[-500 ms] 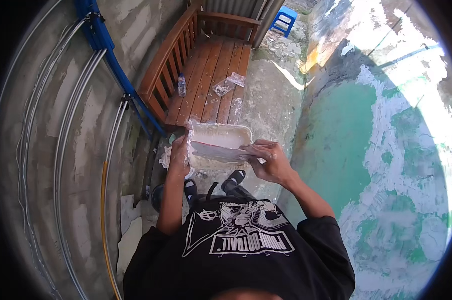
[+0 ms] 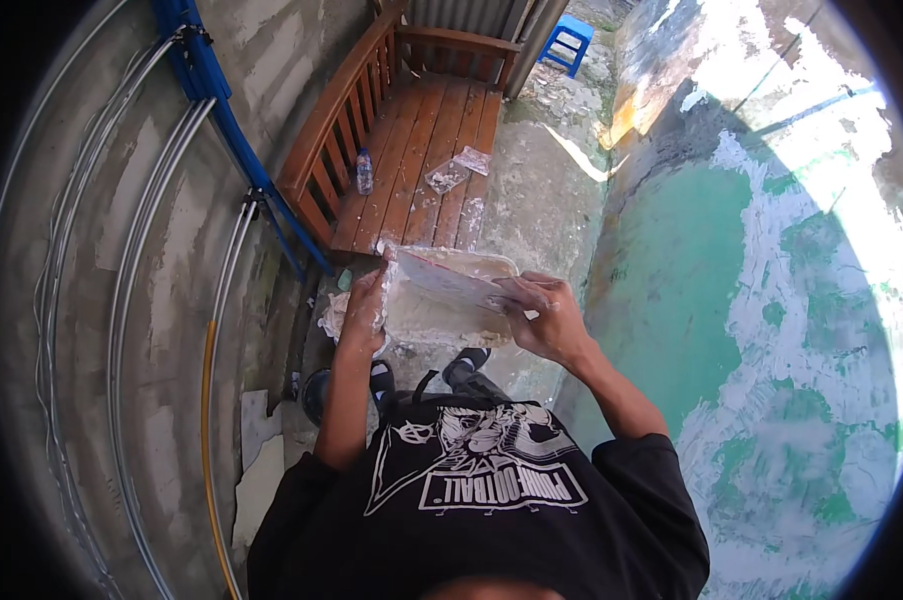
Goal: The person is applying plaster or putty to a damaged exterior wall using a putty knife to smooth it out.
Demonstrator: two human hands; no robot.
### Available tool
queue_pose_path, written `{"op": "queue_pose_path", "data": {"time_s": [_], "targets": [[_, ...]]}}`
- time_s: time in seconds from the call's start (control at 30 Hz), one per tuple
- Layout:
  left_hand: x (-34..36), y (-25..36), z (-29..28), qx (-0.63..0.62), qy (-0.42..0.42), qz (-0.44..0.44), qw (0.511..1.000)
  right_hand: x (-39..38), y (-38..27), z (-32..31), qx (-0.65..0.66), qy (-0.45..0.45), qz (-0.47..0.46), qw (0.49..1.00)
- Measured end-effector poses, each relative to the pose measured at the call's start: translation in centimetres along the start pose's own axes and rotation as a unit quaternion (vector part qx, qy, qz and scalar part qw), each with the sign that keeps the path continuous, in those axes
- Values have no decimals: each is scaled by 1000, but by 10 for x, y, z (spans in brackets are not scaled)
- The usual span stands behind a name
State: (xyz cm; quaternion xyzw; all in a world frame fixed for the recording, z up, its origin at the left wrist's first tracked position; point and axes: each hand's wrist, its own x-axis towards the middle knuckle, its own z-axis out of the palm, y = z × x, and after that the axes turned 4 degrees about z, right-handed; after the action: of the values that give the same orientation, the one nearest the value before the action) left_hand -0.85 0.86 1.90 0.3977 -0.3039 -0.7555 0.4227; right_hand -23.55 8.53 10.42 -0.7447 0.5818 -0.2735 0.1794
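Note:
A white, putty-crusted rectangular container is held in front of my body, with pale paste inside. My left hand grips its left side, fingers wrapped round the edge, flecked with white. My right hand pinches a wide, flat, thin scraper with a reddish line along it, which lies across the upper part of the container, near its far rim. White residue covers the right fingertips. Part of the container's right side is hidden behind that hand.
A wooden bench with a plastic bottle and crumpled plastic stands ahead. A blue stool is beyond. Pipes run along the left wall; a patchy green-and-white wall rises on the right. My sandalled feet are below.
The scraper has shifted from across the container's middle toward its far rim, now slanted differently, exposing more paste on the near side. My right hand has moved slightly right.

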Motion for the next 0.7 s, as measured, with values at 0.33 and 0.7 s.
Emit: {"op": "queue_pose_path", "data": {"time_s": [0.33,0.7], "targets": [[5,-15,-9,-61,-64,61,994,-18,-2,25,-177,30,-154,972],[11,-23,-15,-33,-31,33,998,-19,-11,14,-117,56,-149,980]]}}
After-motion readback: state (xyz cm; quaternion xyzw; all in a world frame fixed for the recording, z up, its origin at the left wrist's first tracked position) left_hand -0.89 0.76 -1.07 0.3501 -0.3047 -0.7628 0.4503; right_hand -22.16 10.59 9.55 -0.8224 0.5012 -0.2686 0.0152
